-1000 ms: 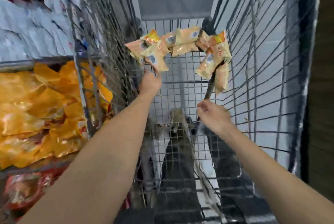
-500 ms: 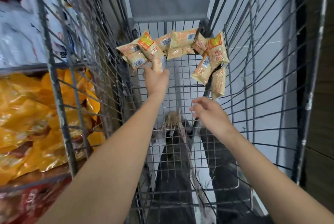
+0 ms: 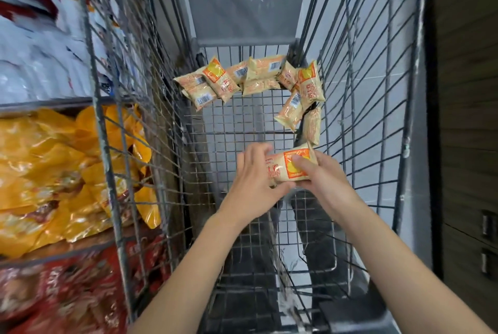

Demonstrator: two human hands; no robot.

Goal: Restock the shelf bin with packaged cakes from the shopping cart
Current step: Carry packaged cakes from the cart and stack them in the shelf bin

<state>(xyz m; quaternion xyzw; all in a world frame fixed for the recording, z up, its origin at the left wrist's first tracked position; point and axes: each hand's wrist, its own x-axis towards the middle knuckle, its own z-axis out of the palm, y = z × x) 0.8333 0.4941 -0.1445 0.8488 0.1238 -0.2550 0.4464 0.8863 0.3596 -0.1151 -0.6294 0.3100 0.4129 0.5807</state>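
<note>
Fingers of left hand (image 3: 254, 181) and right hand (image 3: 320, 173) clamp one cake pack (image 3: 287, 168) between them, above cart (image 3: 242, 123) floor, loose packs (image 3: 253, 77) beyond fingertips.

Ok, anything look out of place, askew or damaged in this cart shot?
Nothing looks damaged or spilled. The remaining cake packs lie loosely jumbled at the cart's far end, some tilted against its right wall. Both the left hand and right hand hold one intact pack. The shelf bags on the left are too blurred to judge.

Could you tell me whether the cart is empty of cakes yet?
Not empty: several cakes lie at the cart's far end; both hands hold one.
</note>
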